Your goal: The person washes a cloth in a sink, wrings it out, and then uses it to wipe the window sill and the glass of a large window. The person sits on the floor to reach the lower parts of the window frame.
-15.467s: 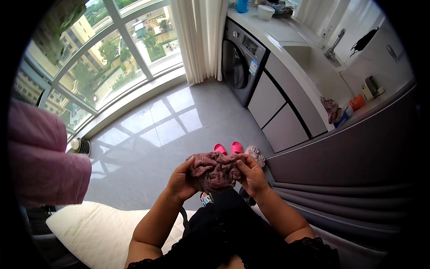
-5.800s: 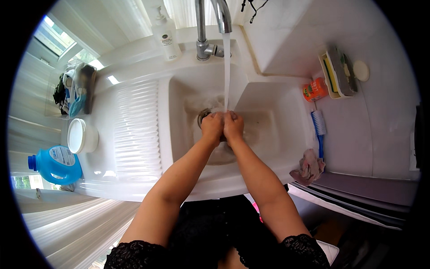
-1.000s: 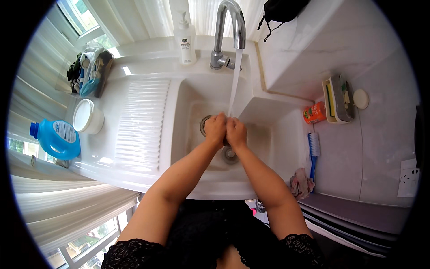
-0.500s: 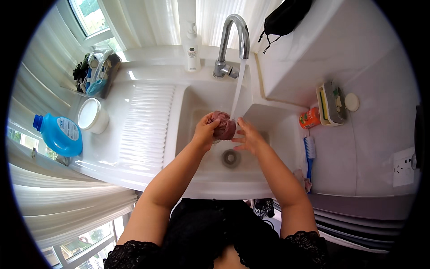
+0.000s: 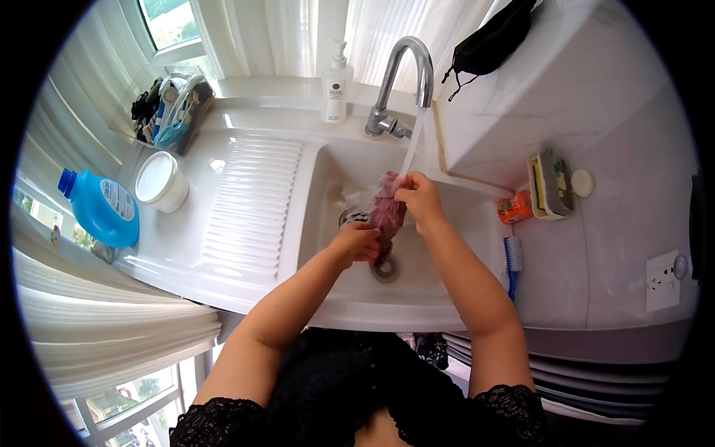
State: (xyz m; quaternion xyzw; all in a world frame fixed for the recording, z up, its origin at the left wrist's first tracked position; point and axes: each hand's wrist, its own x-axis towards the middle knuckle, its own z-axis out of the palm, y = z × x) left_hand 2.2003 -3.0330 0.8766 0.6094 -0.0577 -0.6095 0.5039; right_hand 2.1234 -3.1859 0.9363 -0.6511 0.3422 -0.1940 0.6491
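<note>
A wet, dusky-pink cloth (image 5: 387, 211) hangs stretched between my two hands inside the white sink (image 5: 319, 216). Its lower end is gripped by my left hand (image 5: 357, 243), fingers curled round the fabric. My right hand (image 5: 420, 197) pinches the upper end, close under the water stream. Water pours from the chrome tap (image 5: 424, 74) onto or just beside the cloth's top, and splashes spread to its left. Below the cloth, the round drain (image 5: 385, 269) is partly visible. What exact kind of cloth it is cannot be made out.
Left of the sink, a ribbed washboard (image 5: 249, 208) adjoins a white tub (image 5: 161, 182) and a blue detergent bottle (image 5: 104, 208). Behind stand a pump bottle (image 5: 335, 93) and a clear box (image 5: 175, 112) of odds and ends. At right are a brush (image 5: 513, 261), orange container (image 5: 515, 208) and sponge holder (image 5: 550, 185).
The bunched cloth has been drawn out lengthwise. My right hand, previously open beside it, now grips its upper end; my left hand has moved lower.
</note>
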